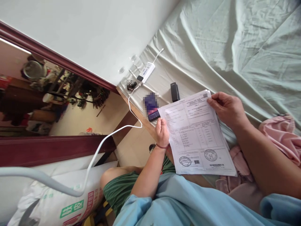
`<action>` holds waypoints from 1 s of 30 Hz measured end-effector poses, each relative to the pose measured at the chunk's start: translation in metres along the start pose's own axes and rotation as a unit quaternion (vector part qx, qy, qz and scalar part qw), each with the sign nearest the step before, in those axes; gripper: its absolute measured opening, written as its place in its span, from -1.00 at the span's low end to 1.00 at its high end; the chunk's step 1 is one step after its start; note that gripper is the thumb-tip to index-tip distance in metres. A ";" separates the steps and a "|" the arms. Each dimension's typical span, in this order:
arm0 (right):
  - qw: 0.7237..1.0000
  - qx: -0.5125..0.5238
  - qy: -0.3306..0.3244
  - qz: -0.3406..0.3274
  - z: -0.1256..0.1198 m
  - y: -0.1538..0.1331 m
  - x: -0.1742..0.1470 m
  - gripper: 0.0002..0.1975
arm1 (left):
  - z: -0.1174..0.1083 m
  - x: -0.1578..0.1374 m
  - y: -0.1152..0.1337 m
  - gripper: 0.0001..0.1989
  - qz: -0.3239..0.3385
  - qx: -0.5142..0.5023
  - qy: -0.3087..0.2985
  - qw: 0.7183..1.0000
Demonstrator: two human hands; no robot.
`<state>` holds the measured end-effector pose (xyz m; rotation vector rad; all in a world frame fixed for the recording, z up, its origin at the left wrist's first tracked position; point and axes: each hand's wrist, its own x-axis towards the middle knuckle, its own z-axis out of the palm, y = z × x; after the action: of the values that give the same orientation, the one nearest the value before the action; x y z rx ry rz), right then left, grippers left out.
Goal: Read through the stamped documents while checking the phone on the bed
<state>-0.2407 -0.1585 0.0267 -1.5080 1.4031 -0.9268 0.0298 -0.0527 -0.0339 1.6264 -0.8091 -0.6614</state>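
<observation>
A stack of printed paper sheets (197,131), with round and oval stamps near its lower edge, is held over my lap. My left hand (162,131) pinches its left edge, fingers closed. My right hand (228,108) grips the upper right corner between thumb and fingers. Just beyond the sheets, a black stapler (174,92) lies on the pale sheet-covered bed. Left of it, near my left hand, rests a phone (154,115) with its screen lit and partly blurred. The sheets under the top page are mostly hidden.
A white power strip (147,71) and clear cups (136,61) stand by the wall. A white cable (105,138) hangs across the left side. Pink cloth (279,135) lies at right on the bedsheet (211,47). A printed white sack (70,194) is at lower left.
</observation>
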 end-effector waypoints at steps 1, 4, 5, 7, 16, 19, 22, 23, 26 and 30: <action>1.000 0.000 -0.001 0.001 0.000 0.000 0.000 -0.77 | 0.000 0.000 0.001 -0.51 0.000 0.004 0.005 1.000; 0.999 0.043 -0.018 0.020 0.001 -0.001 -0.001 -0.76 | 0.000 -0.001 0.002 -0.47 -0.001 0.005 0.010 1.000; 0.996 0.078 -0.033 0.036 0.002 -0.001 -0.001 -0.75 | 0.001 -0.001 0.002 -0.46 -0.002 -0.002 0.006 1.000; 0.981 0.160 -0.082 0.072 0.003 -0.001 -0.002 -0.71 | 0.001 0.000 0.002 -0.43 -0.005 -0.016 0.006 1.000; 0.979 0.194 -0.035 0.051 0.004 0.006 0.000 -0.70 | 0.002 -0.004 0.002 -0.32 -0.001 0.070 0.025 0.997; 0.994 0.104 0.003 -0.028 0.004 0.006 -0.001 -0.59 | 0.000 -0.007 0.003 -0.40 0.031 0.099 0.001 0.995; 0.992 -0.024 0.028 -0.121 0.004 0.003 -0.003 -0.53 | -0.001 -0.009 0.004 -0.50 0.054 0.098 -0.040 0.993; 0.987 -0.064 0.037 -0.143 0.004 0.003 -0.003 -0.56 | -0.001 -0.009 0.004 -0.51 0.056 0.095 -0.042 0.993; 0.977 -0.137 0.044 -0.159 0.004 0.003 -0.002 -0.60 | -0.001 -0.010 0.002 -0.51 0.047 0.089 -0.028 0.994; 0.973 -0.172 0.041 -0.147 0.002 0.006 0.000 -0.60 | 0.000 -0.010 -0.002 -0.43 0.028 0.084 -0.016 0.996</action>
<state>-0.2404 -0.1585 0.0206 -2.0001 1.4793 -0.9666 0.0238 -0.0445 -0.0356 1.7417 -0.9516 -0.5943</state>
